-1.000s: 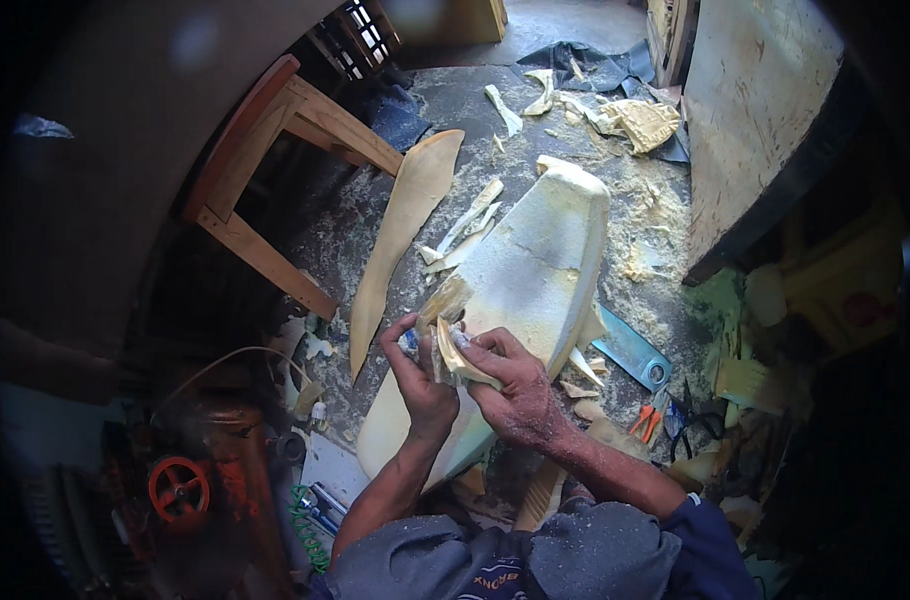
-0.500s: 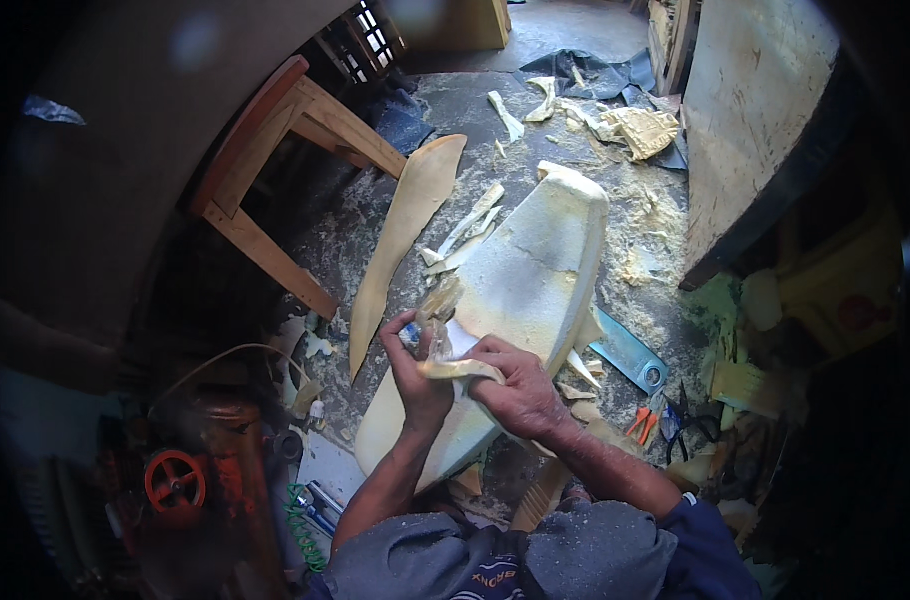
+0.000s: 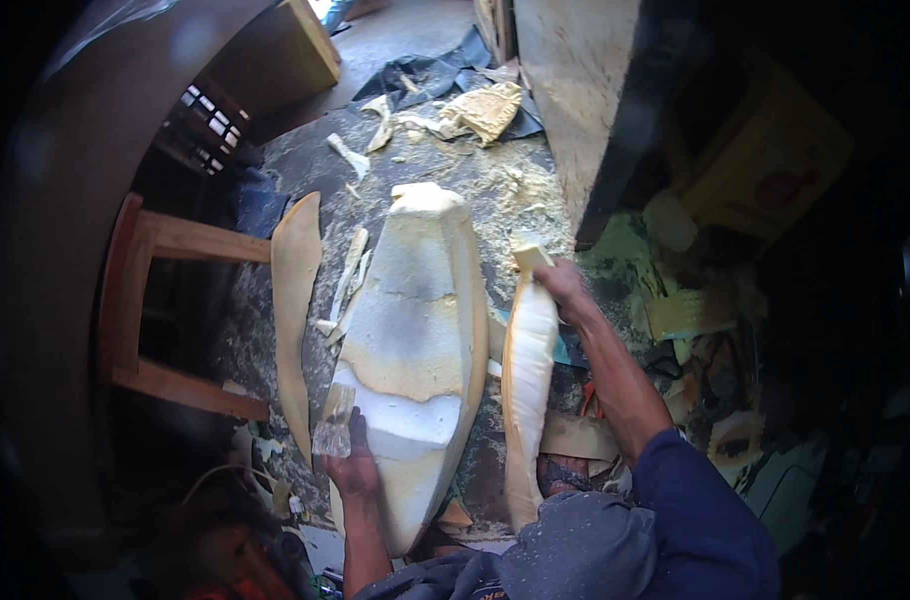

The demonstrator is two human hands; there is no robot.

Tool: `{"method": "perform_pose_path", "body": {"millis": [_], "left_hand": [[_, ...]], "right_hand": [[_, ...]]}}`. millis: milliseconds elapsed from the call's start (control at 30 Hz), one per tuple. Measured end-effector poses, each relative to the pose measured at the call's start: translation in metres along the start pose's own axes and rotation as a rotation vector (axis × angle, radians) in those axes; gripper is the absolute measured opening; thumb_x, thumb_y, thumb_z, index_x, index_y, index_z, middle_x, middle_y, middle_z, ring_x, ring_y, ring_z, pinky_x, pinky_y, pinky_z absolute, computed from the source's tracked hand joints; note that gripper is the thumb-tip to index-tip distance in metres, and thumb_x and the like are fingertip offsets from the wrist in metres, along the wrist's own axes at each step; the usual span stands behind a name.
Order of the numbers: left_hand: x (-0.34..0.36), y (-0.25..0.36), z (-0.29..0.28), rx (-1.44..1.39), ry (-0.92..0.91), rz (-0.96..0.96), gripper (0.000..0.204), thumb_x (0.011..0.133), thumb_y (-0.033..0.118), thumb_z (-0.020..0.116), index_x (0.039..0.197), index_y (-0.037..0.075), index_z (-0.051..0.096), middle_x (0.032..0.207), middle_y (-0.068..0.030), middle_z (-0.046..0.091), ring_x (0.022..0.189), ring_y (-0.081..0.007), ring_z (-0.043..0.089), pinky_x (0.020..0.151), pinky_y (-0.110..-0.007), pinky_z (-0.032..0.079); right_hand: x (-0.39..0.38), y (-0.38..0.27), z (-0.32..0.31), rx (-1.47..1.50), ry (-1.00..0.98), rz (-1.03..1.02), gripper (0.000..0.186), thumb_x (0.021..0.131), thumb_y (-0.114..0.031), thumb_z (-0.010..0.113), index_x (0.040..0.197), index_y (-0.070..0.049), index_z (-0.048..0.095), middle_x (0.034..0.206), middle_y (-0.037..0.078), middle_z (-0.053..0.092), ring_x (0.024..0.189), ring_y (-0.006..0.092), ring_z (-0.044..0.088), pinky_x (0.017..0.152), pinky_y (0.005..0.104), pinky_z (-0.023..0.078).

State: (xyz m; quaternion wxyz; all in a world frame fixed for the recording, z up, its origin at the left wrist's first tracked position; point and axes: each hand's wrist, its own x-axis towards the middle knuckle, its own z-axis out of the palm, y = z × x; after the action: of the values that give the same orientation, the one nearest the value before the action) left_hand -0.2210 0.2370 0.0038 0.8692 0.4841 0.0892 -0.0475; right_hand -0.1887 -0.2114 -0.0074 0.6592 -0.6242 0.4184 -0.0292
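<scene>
A long cream-and-white foam block lies in front of me, its narrow end pointing away. A smooth white patch shows across its middle. My left hand is at the block's left side, closed around a clear, shiny object whose kind I cannot make out. To the right of the block, my right hand grips the upper end of a long, curved foam strip. That strip hangs down toward my lap, its wrinkled pale side showing.
A flat tan piece lies left of the block, by a wooden frame. Foam offcuts and dark sheeting litter the floor ahead. An upright board stands at the right. Dust covers much of the dark floor.
My hands have parted. The right one has moved right and forward, carrying the foam strip off the block; the left keeps the clear object. The view has swung right, shifting the surroundings left.
</scene>
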Motion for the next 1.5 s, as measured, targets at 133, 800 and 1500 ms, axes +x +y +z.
{"method": "perform_pose_path", "body": {"millis": [133, 800, 1500], "left_hand": [[0.004, -0.005, -0.017, 0.049, -0.076, 0.013, 0.055, 0.1, 0.027, 0.064, 0.145, 0.001, 0.048, 0.146, -0.0173, 0.055, 0.133, -0.0389, 0.055, 0.118, -0.05, 0.044], [0.002, -0.003, -0.005, 0.122, -0.058, 0.035, 0.052, 0.101, 0.031, 0.06, 0.142, 0.0, 0.052, 0.138, -0.0149, 0.06, 0.128, -0.0366, 0.059, 0.115, -0.05, 0.045], [-0.036, 0.068, 0.094, 0.824, -0.158, 0.372, 0.033, 0.1, 0.015, 0.055, 0.131, 0.001, 0.052, 0.117, -0.0111, 0.063, 0.104, -0.0186, 0.065, 0.09, -0.031, 0.053]], "right_hand": [[0.023, 0.015, 0.021, -0.008, -0.083, -0.229, 0.033, 0.079, -0.02, 0.065, 0.098, 0.005, 0.073, 0.082, 0.015, 0.072, 0.071, 0.0232, 0.07, 0.064, 0.0396, 0.054], [-0.049, 0.023, 0.026, -0.719, -0.383, 0.022, 0.035, 0.08, -0.029, 0.066, 0.096, -0.002, 0.08, 0.086, 0.021, 0.075, 0.078, 0.0305, 0.073, 0.076, 0.0412, 0.057], [-0.232, -0.054, 0.12, -0.489, -0.333, -1.431, 0.049, 0.074, -0.005, 0.072, 0.123, -0.009, 0.072, 0.094, 0.008, 0.054, 0.085, 0.0255, 0.058, 0.067, 0.0378, 0.053]]}}
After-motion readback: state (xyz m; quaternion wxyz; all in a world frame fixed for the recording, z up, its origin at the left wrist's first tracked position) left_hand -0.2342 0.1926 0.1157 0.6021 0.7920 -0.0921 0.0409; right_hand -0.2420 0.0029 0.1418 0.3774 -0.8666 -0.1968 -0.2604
